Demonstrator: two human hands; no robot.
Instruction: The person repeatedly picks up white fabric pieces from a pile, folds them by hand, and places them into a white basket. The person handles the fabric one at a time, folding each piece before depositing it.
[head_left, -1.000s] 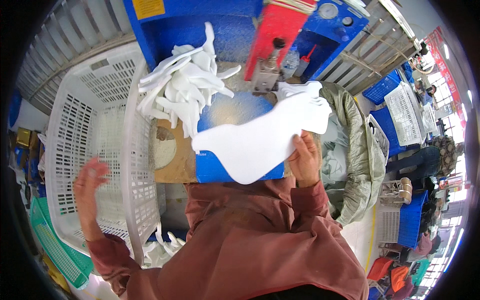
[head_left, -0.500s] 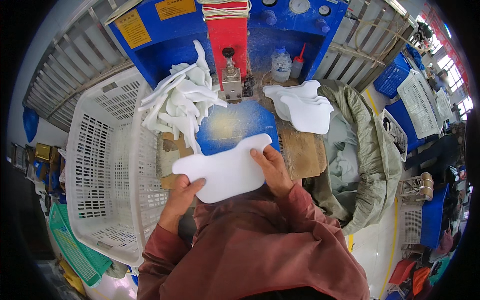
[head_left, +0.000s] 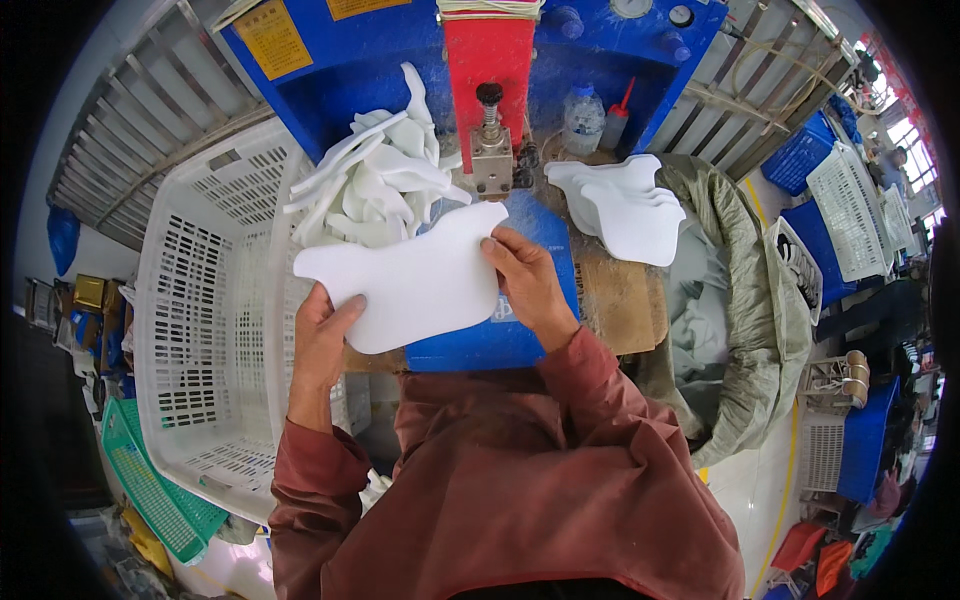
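A flat white foam-like piece with a curved, two-horned outline (head_left: 415, 280) is held up between my hands over the machine's blue plate (head_left: 550, 255). My left hand (head_left: 322, 335) pinches its lower left edge, thumb on top. At its right edge, my right hand (head_left: 530, 285) grips with the thumb on top and fingers beneath. Behind the piece, a loose heap of white curved strips (head_left: 385, 170) lies to the left. A neat stack of similar white pieces (head_left: 635, 220) rests to the right. The red press arm (head_left: 490, 80) with its metal head (head_left: 492, 160) stands just beyond.
At left stands a large white slatted basket (head_left: 215, 330), with a green basket (head_left: 160, 490) below it. A grey-green sack (head_left: 760, 300) holding pale pieces is at right, beside brown cardboard (head_left: 622, 300). A clear bottle (head_left: 583, 120) and a red-tipped bottle (head_left: 617, 125) stand at the back.
Both hands have lifted the white piece forward and to the left, away from my lap. It now covers part of the loose heap's lower edge. The view has shifted slightly.
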